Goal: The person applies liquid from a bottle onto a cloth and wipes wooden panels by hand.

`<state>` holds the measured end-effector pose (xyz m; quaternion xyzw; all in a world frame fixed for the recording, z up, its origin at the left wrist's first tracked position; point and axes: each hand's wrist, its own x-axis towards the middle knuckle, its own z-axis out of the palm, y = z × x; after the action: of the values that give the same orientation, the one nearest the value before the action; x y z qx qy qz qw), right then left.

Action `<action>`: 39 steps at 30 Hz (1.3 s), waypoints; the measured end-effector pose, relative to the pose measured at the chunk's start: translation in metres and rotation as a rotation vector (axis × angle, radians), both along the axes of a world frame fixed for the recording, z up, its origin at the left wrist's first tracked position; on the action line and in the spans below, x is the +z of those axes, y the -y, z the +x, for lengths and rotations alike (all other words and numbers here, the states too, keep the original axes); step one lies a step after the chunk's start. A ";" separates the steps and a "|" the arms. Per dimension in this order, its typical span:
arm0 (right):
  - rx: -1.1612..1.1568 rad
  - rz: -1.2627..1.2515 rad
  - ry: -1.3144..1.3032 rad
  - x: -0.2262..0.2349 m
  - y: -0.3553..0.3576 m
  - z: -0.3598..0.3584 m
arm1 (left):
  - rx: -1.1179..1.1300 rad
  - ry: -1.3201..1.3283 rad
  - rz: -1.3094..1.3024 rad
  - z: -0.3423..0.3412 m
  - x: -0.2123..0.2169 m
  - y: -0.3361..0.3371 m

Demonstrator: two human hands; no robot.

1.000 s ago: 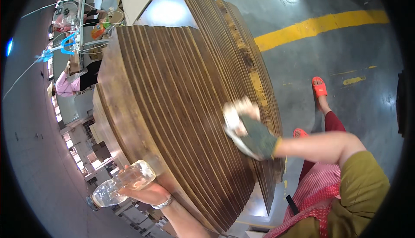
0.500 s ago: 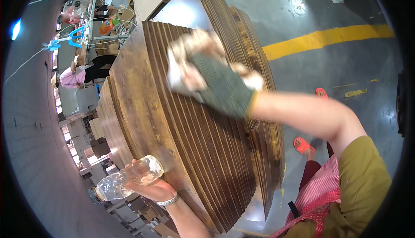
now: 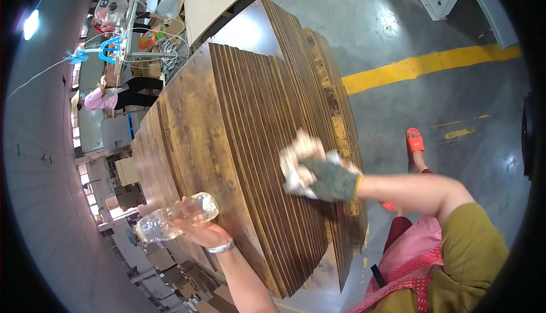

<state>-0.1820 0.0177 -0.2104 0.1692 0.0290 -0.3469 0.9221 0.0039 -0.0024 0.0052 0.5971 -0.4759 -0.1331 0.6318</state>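
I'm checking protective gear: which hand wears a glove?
The right hand, in a dark green fabric glove, holding a whitish cloth; the left hand, gripping a clear plastic bottle, is ungloved.

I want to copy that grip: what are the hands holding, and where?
Left hand: a clear bottle, around its middle. Right hand: seemingly a bunched cloth; blur hides exactly where.

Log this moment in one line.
left hand: holds bottle | right hand: gloved, holds cloth over boards | floor: yellow stripe
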 end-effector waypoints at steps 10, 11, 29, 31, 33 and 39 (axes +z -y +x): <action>-0.181 0.085 -0.211 0.098 -0.063 -0.150 | -0.133 -0.249 0.054 0.013 0.021 0.004; -0.172 0.095 -0.227 0.100 -0.064 -0.149 | -0.048 -0.220 0.023 0.005 0.031 0.002; -0.119 -0.067 -0.282 0.174 -0.067 -0.149 | -0.569 1.442 0.696 -0.147 0.059 -0.107; -0.102 -0.018 -0.245 0.166 -0.069 -0.157 | -0.562 1.519 0.710 -0.144 0.064 -0.109; -0.107 -0.019 -0.225 0.154 -0.072 -0.160 | -0.574 1.563 0.736 -0.140 0.065 -0.110; -0.107 0.151 -0.246 0.137 -0.091 -0.151 | -0.648 1.640 0.814 -0.137 0.065 -0.118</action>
<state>-0.3328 0.1090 -0.0730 0.1954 0.1588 -0.4106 0.8764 -0.1332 0.1156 0.0702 0.5170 -0.8276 0.0025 -0.2185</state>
